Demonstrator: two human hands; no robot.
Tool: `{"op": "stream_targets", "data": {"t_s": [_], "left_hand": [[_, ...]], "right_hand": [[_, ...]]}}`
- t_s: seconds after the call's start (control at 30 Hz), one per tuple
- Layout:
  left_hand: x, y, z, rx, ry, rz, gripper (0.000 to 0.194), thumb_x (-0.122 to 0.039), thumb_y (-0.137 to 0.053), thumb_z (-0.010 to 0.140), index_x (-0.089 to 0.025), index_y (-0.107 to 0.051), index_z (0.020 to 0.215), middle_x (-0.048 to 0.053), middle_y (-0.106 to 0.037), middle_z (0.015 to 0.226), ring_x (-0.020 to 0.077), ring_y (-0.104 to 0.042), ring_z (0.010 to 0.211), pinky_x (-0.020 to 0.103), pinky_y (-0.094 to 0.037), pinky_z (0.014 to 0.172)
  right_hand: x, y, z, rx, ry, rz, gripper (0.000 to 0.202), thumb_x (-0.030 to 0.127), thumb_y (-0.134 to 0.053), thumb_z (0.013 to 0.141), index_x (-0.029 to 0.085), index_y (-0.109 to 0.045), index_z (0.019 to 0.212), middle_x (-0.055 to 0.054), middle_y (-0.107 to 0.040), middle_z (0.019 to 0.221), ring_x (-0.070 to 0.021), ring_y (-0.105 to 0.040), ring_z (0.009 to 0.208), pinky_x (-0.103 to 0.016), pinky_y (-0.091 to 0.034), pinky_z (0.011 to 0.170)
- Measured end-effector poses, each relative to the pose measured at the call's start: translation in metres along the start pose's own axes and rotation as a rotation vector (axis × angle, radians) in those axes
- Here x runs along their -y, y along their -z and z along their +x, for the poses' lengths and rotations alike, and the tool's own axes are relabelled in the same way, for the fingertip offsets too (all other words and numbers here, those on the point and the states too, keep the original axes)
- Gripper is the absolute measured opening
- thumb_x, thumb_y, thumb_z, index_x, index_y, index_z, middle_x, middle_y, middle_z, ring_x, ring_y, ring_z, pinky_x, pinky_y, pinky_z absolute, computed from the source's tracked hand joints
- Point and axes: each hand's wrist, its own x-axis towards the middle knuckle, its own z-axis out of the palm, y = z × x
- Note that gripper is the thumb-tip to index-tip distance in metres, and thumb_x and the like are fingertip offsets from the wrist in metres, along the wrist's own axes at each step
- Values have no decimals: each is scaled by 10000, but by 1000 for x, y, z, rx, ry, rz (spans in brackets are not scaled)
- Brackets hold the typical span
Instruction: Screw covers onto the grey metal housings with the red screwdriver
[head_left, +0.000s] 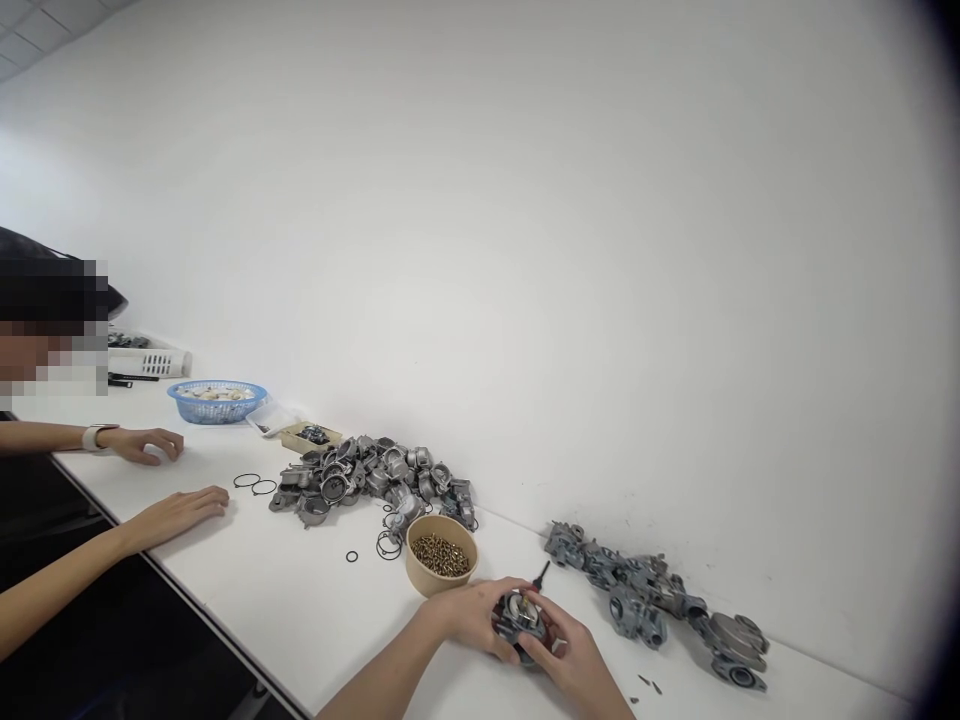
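Observation:
Both of my hands are wrapped round a grey metal housing [523, 616] low on the white table. My left hand [474, 612] grips its left side, with the thumb below. On the right side, my right hand [566, 650] holds it with fingers over the top edge. A white round part and a small brass-coloured piece show inside the housing. Behind my hands a dark screwdriver shaft [541, 575] sticks out; its handle is mostly hidden. A round cardboard tub [431, 580] full of brass-coloured screws stands just beyond my left hand.
Metal bowls are piled [367, 475] behind the tub, with black rings [388, 545] beside them. More grey housings [637, 590] line the wall at right. A blue basket [217, 405] and yellowish tray [300, 440] stand farther left. A person's two hands [176, 515] rest at left.

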Motion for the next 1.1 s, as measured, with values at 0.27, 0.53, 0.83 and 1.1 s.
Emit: {"op": "stream_targets", "data": {"t_s": [0.27, 0.53, 0.83, 1.1], "left_hand": [[-4, 2, -2, 18, 29, -14, 1144, -379, -862, 514, -361, -280, 1498, 65, -473, 1454, 354, -456, 1319, 445, -425, 1053], [-5, 2, -1, -1, 23, 4, 1129, -364, -863, 513, -383, -294, 1488, 63, -486, 1444, 353, -467, 1306, 472, -414, 1056], [-1, 2, 0, 12, 29, 4, 1154, -400, -867, 507, -356, -280, 1500, 70, -461, 1464, 382, -420, 1336, 467, -406, 1057], [-15, 0, -25, -48, 148, -126, 1279, -357, -887, 495, -361, -144, 1537, 111, -326, 1555, 315, -651, 1083, 424, -518, 940]], "right_hand": [[8, -3, -3, -38, -17, -31, 730, 677, -653, 685, 149, -693, 1187, -110, -743, 965, -247, -610, 684, -332, -513, 602], [7, -3, -1, -38, 11, -52, 730, 688, -641, 685, 148, -701, 1174, -107, -746, 917, -244, -594, 652, -344, -506, 604], [12, -2, -3, -37, -8, -49, 720, 674, -632, 692, 148, -696, 1180, -99, -738, 914, -228, -570, 635, -327, -494, 578], [15, 5, -2, 38, 21, -77, 651, 625, -636, 747, 173, -684, 1212, -75, -717, 843, -220, -557, 638, -316, -478, 597]]}}
